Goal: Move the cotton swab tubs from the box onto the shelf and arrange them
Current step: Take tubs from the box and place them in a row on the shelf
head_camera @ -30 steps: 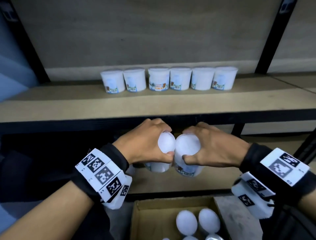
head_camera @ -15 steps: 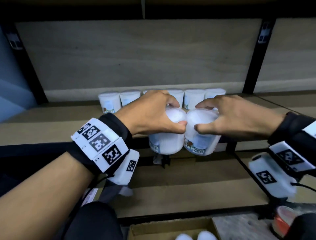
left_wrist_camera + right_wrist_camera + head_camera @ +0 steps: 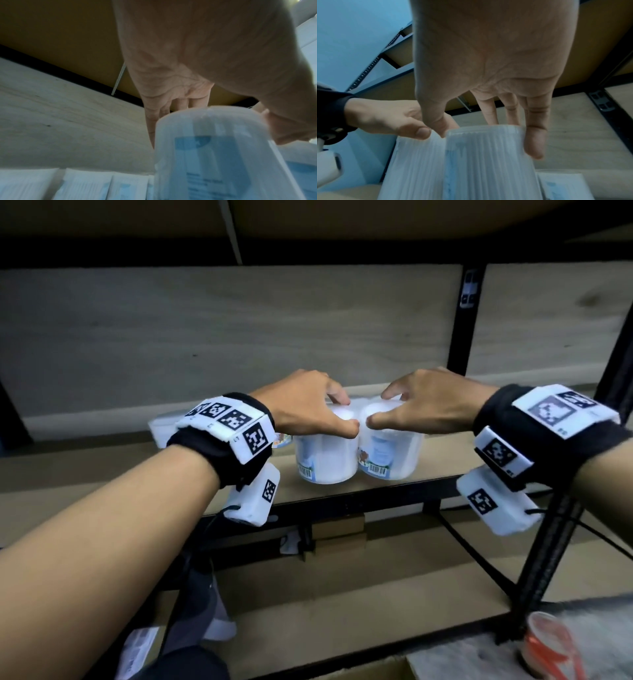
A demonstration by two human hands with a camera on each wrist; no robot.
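Note:
Two white cotton swab tubs with blue labels sit side by side at the front edge of the wooden shelf. My left hand grips the left tub by its lid from above. My right hand grips the right tub the same way. Whether their bases touch the shelf I cannot tell. The left wrist view shows fingers and thumb round the left tub. In the right wrist view the right tub is held at its rim. A row of tubs stands behind, mostly hidden by my hands.
A black upright post stands at the right and the upper shelf board hangs close overhead. Below is a lower shelf. The cardboard box's corner shows at the bottom, with an orange-and-white cup to its right.
Both hands have lifted their tubs from above the box up to shelf level and forward over the shelf's front edge. The box has dropped almost out of view.

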